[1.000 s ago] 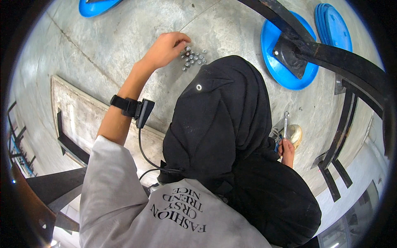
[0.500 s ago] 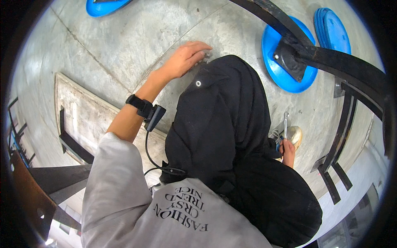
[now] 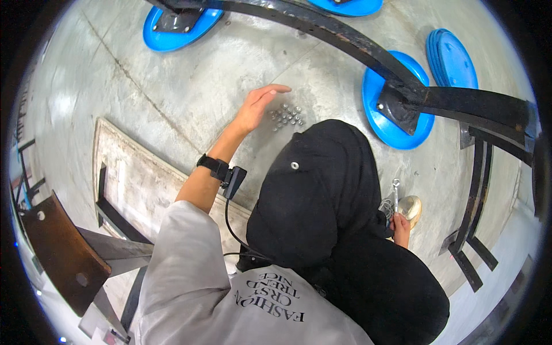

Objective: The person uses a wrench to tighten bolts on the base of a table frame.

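Note:
My left hand (image 3: 253, 109) is just above the concrete floor with its fingers stretched out, beside a loose pile of small shiny metal nuts (image 3: 286, 117). Nothing shows in its grasp, though the palm side is partly hidden. Down by my shoe, my right hand (image 3: 401, 229) is closed around a silver wrench (image 3: 395, 192) that points away from me. Part of that hand is covered by my black-clad leg. A small pale ring (image 3: 295, 165) lies flat on the dark cloth over my knee; whether it is loose or fixed there I cannot tell.
Curved black steel bars (image 3: 345, 43) arch overhead from far left to right, bolted to blue discs (image 3: 374, 123). More blue discs (image 3: 460, 60) are stacked at the far right. At left lie a worn pale board (image 3: 141, 172) and a rusty metal plate (image 3: 60, 256).
The view has shifted, bringing more blue discs into sight. My left hand has drawn clear of the nuts, which were mostly hidden behind the hand and knee. My right hand still grips the wrench.

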`<action>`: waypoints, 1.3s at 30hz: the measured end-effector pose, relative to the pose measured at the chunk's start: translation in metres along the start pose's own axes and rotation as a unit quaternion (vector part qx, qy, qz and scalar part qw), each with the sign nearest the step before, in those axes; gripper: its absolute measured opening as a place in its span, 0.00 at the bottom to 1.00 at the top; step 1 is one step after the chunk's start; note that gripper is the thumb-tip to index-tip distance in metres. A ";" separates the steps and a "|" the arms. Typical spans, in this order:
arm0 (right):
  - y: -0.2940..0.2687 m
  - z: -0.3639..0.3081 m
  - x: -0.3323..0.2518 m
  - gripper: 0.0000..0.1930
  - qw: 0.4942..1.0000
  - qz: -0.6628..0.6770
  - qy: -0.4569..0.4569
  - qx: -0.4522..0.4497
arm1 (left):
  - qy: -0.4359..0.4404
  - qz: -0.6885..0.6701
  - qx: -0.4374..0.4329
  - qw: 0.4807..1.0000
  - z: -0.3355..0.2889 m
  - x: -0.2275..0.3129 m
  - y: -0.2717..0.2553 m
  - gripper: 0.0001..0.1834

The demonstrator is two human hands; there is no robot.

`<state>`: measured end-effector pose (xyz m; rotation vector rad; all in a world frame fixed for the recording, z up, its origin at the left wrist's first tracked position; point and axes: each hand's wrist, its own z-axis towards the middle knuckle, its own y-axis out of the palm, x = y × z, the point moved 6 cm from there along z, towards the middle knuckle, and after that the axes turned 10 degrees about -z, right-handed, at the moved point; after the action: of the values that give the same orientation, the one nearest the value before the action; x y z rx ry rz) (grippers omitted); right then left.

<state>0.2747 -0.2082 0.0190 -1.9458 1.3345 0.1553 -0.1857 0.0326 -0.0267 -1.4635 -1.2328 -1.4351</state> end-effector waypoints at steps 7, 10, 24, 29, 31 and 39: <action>0.003 0.003 0.001 0.16 0.999 0.035 -0.020 0.004 | -0.001 -0.136 -0.018 0.991 0.001 -0.011 0.008 0.25; 0.007 0.001 0.001 0.16 0.999 0.030 -0.011 -0.028 | 0.004 -0.119 -0.005 0.993 0.005 -0.021 0.008 0.26; 0.005 -0.001 -0.001 0.16 0.998 0.051 -0.011 -0.023 | 0.043 0.038 -0.090 0.994 0.005 -0.010 0.031 0.26; 0.004 0.000 0.004 0.16 0.998 0.053 -0.007 -0.021 | 0.076 0.072 -0.103 0.989 0.005 -0.007 0.036 0.23; 0.004 0.000 0.003 0.16 0.998 0.058 -0.006 -0.021 | 0.076 0.089 -0.097 0.988 0.000 -0.007 0.038 0.22; 0.004 0.000 0.004 0.17 0.998 0.054 0.001 -0.022 | 0.070 0.083 -0.058 0.992 -0.023 -0.006 0.047 0.20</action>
<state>0.2736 -0.2119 0.0152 -1.9111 1.4488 0.2364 -0.1468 -0.0027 -0.0248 -1.4774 -0.9334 -1.4898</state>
